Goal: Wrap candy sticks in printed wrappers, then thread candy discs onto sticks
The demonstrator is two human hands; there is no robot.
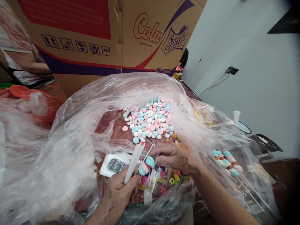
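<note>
My left hand [122, 187] is closed around a thin white stick [134, 161] that carries a few pastel candies [146, 165] at its lower part. My right hand [173, 157] pinches at those candies from the right, fingers pressed together. Just beyond both hands a heap of pink, blue and white candy discs [150, 120] lies on a big clear plastic bag [77, 125]. A small white label with a QR code [113, 165] lies under my left thumb side. Small coloured ring candies [174, 178] lie below my right wrist.
A large cardboard carton printed "Cola" and "Sprite" [105, 37] stands behind the bag. Finished sticks of stacked candies [226, 162] lie at the right under plastic. A metal bowl [266, 143] and a white wall [257, 78] are at the right. Orange plastic [25, 93] lies at the left.
</note>
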